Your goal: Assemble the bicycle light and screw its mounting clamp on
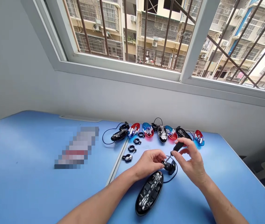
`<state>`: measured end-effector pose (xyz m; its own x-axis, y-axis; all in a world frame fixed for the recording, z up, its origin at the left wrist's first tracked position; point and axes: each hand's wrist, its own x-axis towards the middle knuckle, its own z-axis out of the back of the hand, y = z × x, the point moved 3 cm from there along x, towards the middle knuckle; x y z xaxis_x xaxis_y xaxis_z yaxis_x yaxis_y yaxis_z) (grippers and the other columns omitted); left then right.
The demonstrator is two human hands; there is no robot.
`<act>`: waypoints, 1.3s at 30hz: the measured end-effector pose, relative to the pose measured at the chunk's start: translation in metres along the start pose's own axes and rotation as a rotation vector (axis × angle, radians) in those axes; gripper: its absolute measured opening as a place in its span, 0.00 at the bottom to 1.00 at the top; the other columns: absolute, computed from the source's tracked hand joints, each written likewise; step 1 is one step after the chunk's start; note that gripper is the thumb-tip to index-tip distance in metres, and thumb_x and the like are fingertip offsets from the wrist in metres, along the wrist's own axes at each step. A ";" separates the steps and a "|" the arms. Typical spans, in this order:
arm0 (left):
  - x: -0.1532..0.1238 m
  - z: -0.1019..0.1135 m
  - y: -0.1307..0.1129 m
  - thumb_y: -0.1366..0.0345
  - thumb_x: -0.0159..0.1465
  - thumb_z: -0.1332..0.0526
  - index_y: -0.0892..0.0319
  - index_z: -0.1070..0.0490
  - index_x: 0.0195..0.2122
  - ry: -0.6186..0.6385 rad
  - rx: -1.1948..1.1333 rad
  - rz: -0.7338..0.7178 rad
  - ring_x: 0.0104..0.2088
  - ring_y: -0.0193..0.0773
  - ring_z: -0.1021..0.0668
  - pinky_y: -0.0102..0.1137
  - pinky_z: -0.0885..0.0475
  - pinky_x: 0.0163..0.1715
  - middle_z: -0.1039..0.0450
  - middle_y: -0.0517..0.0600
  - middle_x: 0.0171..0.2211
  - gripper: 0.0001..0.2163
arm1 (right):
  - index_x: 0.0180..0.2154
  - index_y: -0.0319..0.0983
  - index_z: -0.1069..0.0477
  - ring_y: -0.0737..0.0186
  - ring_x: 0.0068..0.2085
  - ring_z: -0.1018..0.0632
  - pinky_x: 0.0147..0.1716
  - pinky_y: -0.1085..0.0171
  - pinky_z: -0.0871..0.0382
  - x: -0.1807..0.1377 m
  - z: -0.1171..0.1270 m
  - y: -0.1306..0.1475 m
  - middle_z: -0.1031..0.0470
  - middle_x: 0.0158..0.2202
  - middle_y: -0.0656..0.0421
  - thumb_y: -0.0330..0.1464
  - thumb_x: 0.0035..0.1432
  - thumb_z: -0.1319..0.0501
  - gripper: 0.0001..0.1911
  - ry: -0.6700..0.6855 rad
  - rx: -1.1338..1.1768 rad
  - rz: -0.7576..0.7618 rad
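Observation:
My right hand grips the black handle of a screwdriver, its shaft slanting down to the left. The tip meets a small black clamp-like part, which my left hand pinches between thumb and fingers. A thin black cable curves from this part toward an oval black housing, which lies open-side up on the table below my hands, with a circuit board showing inside. Whether the tip sits in a screw is too small to tell.
Several black ring clamps lie left of my hands. Red and blue oval shells holding batteries stand along the back with more black housings. A pixelated item lies on the left of the blue table, below a barred window.

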<state>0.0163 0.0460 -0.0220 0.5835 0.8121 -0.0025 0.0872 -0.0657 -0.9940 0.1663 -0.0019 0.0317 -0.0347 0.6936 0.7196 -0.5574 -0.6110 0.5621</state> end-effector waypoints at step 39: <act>0.004 0.002 0.011 0.75 0.41 0.37 0.61 0.27 0.28 -0.018 -0.035 -0.011 0.27 0.32 0.29 0.28 0.36 0.30 0.29 0.44 0.24 0.11 | 0.53 0.46 0.36 0.63 0.39 0.25 0.33 0.65 0.26 -0.008 0.000 -0.008 0.28 0.44 0.57 0.27 0.60 0.42 0.20 -0.040 0.005 -0.022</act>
<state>0.0176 0.0496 -0.0335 0.5679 0.8231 0.0062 0.1218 -0.0765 -0.9896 0.1713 -0.0028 0.0216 0.0107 0.6908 0.7230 -0.5539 -0.5978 0.5795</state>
